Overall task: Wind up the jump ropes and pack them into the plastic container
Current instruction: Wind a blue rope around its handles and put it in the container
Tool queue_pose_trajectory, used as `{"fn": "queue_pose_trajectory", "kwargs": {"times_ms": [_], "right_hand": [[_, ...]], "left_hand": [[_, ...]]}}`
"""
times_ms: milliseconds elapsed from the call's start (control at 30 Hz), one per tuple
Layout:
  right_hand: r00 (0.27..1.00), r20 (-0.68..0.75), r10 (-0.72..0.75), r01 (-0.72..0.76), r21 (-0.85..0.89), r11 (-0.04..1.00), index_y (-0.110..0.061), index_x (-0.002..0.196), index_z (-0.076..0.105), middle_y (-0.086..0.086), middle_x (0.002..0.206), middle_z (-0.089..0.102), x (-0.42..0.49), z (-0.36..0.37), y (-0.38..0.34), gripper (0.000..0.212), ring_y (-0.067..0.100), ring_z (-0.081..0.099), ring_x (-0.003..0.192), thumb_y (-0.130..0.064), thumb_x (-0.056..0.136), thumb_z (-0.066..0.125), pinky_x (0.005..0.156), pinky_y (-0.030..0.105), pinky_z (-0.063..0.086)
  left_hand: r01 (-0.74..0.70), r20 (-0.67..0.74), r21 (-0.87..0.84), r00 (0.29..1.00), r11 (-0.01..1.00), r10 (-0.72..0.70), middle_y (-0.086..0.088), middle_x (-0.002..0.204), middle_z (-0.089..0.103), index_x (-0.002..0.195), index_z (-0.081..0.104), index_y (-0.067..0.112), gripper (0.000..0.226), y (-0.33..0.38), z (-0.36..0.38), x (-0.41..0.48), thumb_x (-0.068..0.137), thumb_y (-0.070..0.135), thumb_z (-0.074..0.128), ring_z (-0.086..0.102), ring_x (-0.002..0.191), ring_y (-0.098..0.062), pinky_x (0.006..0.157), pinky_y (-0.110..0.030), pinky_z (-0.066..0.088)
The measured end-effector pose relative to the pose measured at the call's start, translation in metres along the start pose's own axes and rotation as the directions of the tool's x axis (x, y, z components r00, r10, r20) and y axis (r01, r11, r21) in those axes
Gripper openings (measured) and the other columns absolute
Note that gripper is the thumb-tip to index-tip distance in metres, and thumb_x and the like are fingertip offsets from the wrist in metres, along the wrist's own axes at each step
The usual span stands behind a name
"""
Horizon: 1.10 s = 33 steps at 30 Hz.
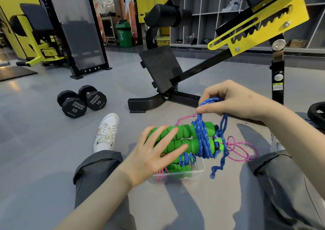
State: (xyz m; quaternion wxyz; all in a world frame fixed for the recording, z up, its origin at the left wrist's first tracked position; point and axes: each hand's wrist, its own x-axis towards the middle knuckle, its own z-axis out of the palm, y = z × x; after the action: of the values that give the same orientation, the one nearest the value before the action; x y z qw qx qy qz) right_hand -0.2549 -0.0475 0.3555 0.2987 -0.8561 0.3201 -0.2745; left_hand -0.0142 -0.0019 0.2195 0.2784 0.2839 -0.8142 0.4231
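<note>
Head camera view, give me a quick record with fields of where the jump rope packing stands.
left-hand grip: holds the two green foam handles side by side
right-hand grip: pinches the blue braided rope, partly wound round the handles, tail dangling
clear plastic container: on the floor below, already holding a wound green-handled rope
pink braided rope: loose on the floor, unwound

On my feed, both legs wear grey trousers (95, 173) with cuffed hems. The left foot carries a white lace-up sneaker (106, 133) over a white sock (102, 148). The left hand (154, 152) and right hand (233, 101) are bare, as are both forearms.
</note>
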Motion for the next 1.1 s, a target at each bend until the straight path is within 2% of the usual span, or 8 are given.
{"fn": "queue_pose_trajectory", "kwargs": {"times_ms": [200,300,433,600,667,733,933,1100], "right_hand": [[0.996,-0.017,0.088,-0.072,0.436,0.897,-0.008,0.074,0.062,-0.005,0.048,0.044,0.006,0.005,0.031,0.018,0.008,0.039,0.041,-0.02,0.072,0.075,0.045,0.014,0.032],[0.997,0.035,0.071,-0.079,0.513,0.855,-0.016,0.074,0.064,-0.006,0.048,0.049,0.008,0.021,0.041,0.038,0.013,0.042,0.044,-0.05,0.064,0.078,0.049,0.019,0.035],[1.0,-0.002,0.024,-0.019,0.557,0.83,-0.009,0.077,0.059,-0.009,0.058,0.057,0.001,0.043,0.046,0.02,0.004,0.051,0.052,-0.029,0.074,0.064,0.051,0.015,0.044],[0.944,-0.137,0.3,-0.004,0.905,0.425,-0.006,0.048,0.066,0.0,0.049,0.062,-0.019,0.076,0.061,0.05,0.011,0.058,0.039,-0.02,0.009,0.095,0.039,0.021,0.046],[0.983,-0.122,0.135,0.049,0.893,0.447,-0.006,0.058,0.055,-0.003,0.047,0.047,-0.023,0.089,0.063,0.035,0.01,0.039,0.036,-0.024,0.057,0.085,0.043,0.021,0.038],[0.969,-0.131,0.211,0.014,0.876,0.481,0.005,0.068,0.04,0.0,0.047,0.022,-0.02,0.098,0.061,0.033,0.009,0.019,0.039,-0.015,0.091,0.051,0.046,0.021,0.032],[0.92,-0.111,0.376,-0.134,0.812,0.569,-0.007,0.074,0.05,0.001,0.046,0.023,-0.026,0.115,0.055,0.039,0.017,0.037,0.042,-0.017,0.101,0.024,0.066,0.033,0.05],[0.92,-0.085,0.382,-0.209,0.719,0.663,-0.006,0.085,0.059,0.0,0.05,0.031,-0.036,0.125,0.051,0.019,0.023,0.052,0.047,-0.022,0.09,0.051,0.082,0.045,0.053]], "left_hand": [[0.016,-0.132,-0.101,0.991,0.995,-0.029,-0.016,0.127,0.051,0.123,0.057,0.022,0.029,0.015,-0.013,0.023,0.101,0.007,0.043,0.057,0.109,-0.036,0.09,-0.046,0.045],[0.031,-0.181,-0.116,0.982,0.993,-0.052,-0.015,0.127,0.05,0.123,0.056,0.023,0.029,0.021,-0.017,0.033,0.101,0.008,0.043,0.056,0.11,-0.035,0.092,-0.045,0.044],[0.069,-0.216,-0.115,0.972,0.991,-0.093,-0.016,0.128,0.051,0.123,0.056,0.02,0.027,0.025,-0.016,0.039,0.101,0.01,0.044,0.056,0.112,-0.035,0.095,-0.046,0.043],[0.133,-0.174,-0.096,0.974,0.986,-0.148,-0.021,0.131,0.05,0.122,0.054,0.014,0.027,0.012,-0.012,0.033,0.1,0.005,0.04,0.053,0.114,-0.038,0.093,-0.049,0.045],[0.158,-0.162,-0.08,0.972,0.984,-0.169,-0.026,0.129,0.055,0.123,0.055,0.013,0.028,0.005,-0.011,0.032,0.1,0.003,0.042,0.055,0.113,-0.039,0.09,-0.05,0.047],[0.172,-0.154,-0.059,0.972,0.983,-0.179,-0.029,0.123,0.057,0.122,0.055,0.014,0.027,0.003,-0.01,0.032,0.102,0.007,0.038,0.058,0.111,-0.04,0.09,-0.049,0.048],[0.209,-0.134,-0.009,0.969,0.978,-0.208,-0.029,0.125,0.056,0.127,0.054,0.015,0.037,0.001,-0.002,0.028,0.093,0.002,0.054,0.052,0.116,-0.042,0.098,-0.048,0.04],[0.242,-0.123,0.072,0.965,0.968,-0.232,-0.025,0.125,0.058,0.127,0.055,0.019,0.052,-0.003,0.003,0.025,0.08,0.0,0.067,0.053,0.116,-0.039,0.097,-0.048,0.04]]}}
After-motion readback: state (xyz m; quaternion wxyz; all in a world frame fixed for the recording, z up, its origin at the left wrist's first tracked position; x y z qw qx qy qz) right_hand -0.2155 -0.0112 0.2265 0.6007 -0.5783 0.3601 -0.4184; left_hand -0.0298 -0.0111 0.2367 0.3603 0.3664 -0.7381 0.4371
